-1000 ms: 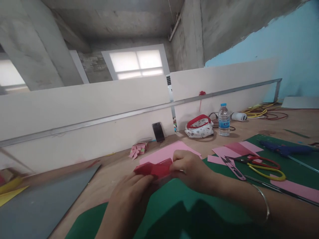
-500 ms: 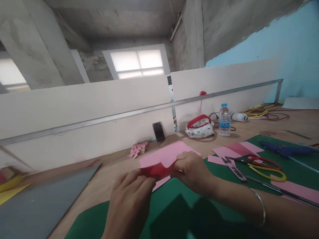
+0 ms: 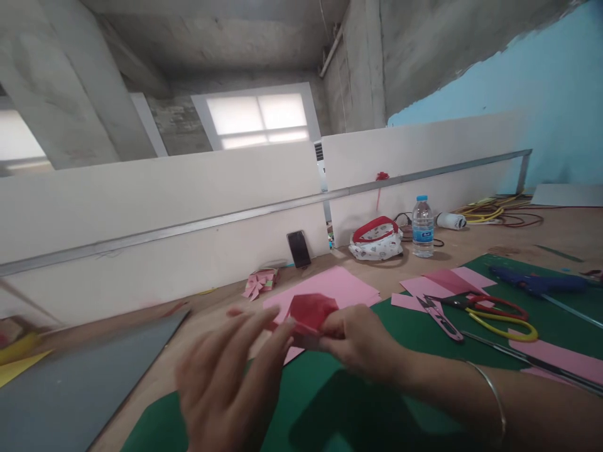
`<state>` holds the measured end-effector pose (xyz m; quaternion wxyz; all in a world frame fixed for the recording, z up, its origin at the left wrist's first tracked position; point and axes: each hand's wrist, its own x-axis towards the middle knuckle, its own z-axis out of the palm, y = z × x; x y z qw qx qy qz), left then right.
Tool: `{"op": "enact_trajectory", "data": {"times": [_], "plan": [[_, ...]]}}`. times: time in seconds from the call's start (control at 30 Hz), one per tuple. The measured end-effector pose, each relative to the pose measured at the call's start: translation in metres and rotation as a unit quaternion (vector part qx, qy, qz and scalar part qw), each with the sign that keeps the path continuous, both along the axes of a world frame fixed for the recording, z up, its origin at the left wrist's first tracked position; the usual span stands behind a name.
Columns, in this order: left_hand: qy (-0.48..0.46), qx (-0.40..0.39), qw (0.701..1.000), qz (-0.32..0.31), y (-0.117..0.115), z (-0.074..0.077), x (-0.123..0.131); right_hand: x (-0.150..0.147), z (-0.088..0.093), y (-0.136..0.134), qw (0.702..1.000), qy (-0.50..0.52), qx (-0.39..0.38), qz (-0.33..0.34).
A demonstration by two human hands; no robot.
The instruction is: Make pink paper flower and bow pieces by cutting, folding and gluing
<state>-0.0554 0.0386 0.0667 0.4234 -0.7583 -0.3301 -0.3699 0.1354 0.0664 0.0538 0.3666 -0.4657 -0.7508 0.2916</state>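
Observation:
A small folded piece of red paper (image 3: 313, 311) is in the air above the green mat (image 3: 330, 389). My right hand (image 3: 360, 333) pinches its right side between thumb and fingers. At the paper's left side is my left hand (image 3: 235, 364), fingers stretched out and apart, slightly blurred; whether a fingertip touches the paper I cannot tell. Behind the hands, pink paper sheets (image 3: 342, 282) lie on the table, partly hidden. Pink thread snips (image 3: 441, 319) and scissors with red and yellow handles (image 3: 506, 319) rest to the right among pink paper pieces.
A blue glue gun (image 3: 537, 281) lies on the mat at far right, metal tweezers (image 3: 532, 358) nearer. A water bottle (image 3: 423, 229), white-and-red pouch (image 3: 377, 240), phone (image 3: 298, 248) and pink bow (image 3: 259, 282) stand along the partition. A grey board (image 3: 94, 376) is at left.
My left hand has opened its fingers and shifted left off the red paper's edge. The paper, still in my right hand, has tilted up and shows a wider face.

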Motion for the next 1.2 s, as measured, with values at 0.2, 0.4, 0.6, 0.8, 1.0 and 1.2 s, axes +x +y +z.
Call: {"op": "enact_trajectory", "data": {"times": [0.2,0.4,0.6,0.8,1.0,1.2], "plan": [[-0.405,-0.338,0.848,-0.054,0.011,-0.003,0.011,-0.01,-0.005,-0.002,0.98,0.136,-0.133,0.055],[-0.458,-0.529,0.699,-0.15,0.008,-0.017,0.03,-0.02,-0.027,-0.008,0.95,0.218,-0.214,0.069],[-0.504,-0.545,0.649,-0.166,0.006,-0.021,0.031,-0.022,-0.029,-0.005,0.949,0.216,-0.221,0.066],[-0.571,-0.591,0.523,-0.225,0.007,-0.015,0.033,-0.022,-0.02,-0.01,0.949,0.199,-0.236,0.07],[-0.59,-0.591,0.505,-0.22,0.011,-0.012,0.029,-0.018,-0.023,-0.009,0.944,0.129,-0.284,0.109],[-0.592,-0.579,0.516,-0.218,0.01,-0.005,0.025,-0.017,-0.027,-0.009,0.949,0.088,-0.284,0.107]]}}
